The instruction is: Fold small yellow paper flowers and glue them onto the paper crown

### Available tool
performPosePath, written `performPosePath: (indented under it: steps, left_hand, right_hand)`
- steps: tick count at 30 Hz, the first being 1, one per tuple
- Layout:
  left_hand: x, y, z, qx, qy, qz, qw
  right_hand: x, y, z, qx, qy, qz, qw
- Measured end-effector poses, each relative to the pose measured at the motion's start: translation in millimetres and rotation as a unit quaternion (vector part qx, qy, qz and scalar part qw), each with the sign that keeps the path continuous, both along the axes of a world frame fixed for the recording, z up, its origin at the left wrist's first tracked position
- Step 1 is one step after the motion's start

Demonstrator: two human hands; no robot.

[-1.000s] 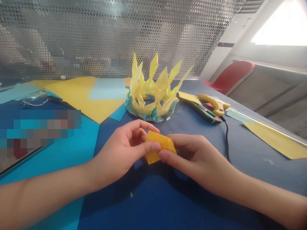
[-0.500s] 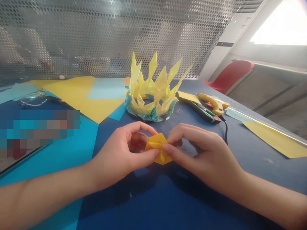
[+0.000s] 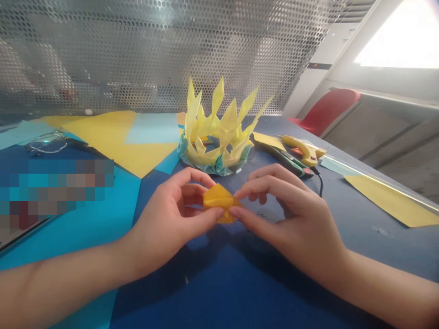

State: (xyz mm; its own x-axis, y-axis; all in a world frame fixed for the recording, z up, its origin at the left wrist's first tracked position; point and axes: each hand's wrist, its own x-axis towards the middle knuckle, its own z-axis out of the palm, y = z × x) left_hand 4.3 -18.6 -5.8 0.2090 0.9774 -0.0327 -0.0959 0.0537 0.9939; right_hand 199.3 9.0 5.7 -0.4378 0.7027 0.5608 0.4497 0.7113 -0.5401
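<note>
- Blue desk [image 3: 178, 301] under my forearms, backed by a perforated metal panel [image 3: 154, 50]; red chair [image 3: 327, 109] off beyond the right edge
- Left hand [image 3: 176, 205]: pinching folded yellow paper [image 3: 218, 193] at its left side, thumb on the near face, index finger behind, other fingers curled
- Right hand [image 3: 302, 214]: thumb and index fingertip nearly together at the right side of the same piece, remaining fingers loosely bent
- Folded piece sits between my two hands, above the desk, creases visible, thumb tips close together
- Paper crown [image 3: 229, 119] upright just beyond it: tall yellow points, ruffled blue-green base
- Right of crown: yellow glue gun [image 3: 307, 150] beside a green-and-black tool [image 3: 295, 163], partly behind my right hand; black cord [image 3: 321, 183] near both
- Left: large yellow sheet [image 3: 99, 135], bright blue sheet [image 3: 116, 214], eyeglasses [image 3: 48, 145]
- Area at far left pixelated, contents unreadable
</note>
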Motion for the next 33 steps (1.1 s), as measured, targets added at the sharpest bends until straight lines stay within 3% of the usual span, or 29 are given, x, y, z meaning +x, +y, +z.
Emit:
performPosePath:
  steps: [6,10,20,25,33]
  left_hand:
    - [2.0,-0.1,2.9,-0.009,0.047,-0.01,0.999]
    - [4.1,-0.1,4.2,-0.041,0.034,-0.011,0.999]
    - [3.5,-2.1,1.9,-0.022,-0.002,-0.002,1.0]
    - [4.1,-0.4,3.9,-0.023,-0.029,-0.049,0.998]
    - [4.4,0.7,0.7,-0.018,-0.031,-0.038,0.999]
  right_hand:
    - [2.2,-1.1,0.6,0.076,-0.006,0.054,0.996]
    - [3.1,-0.7,0.4,0.084,-0.024,0.074,0.993]
    - [1.6,-1.1,0.3,0.037,-0.019,0.043,0.998]
    - [2.2,1.8,1.1,0.061,-0.017,0.016,0.998]
    - [6.1,-1.1,-0.8,0.087,-0.026,0.041,0.995]
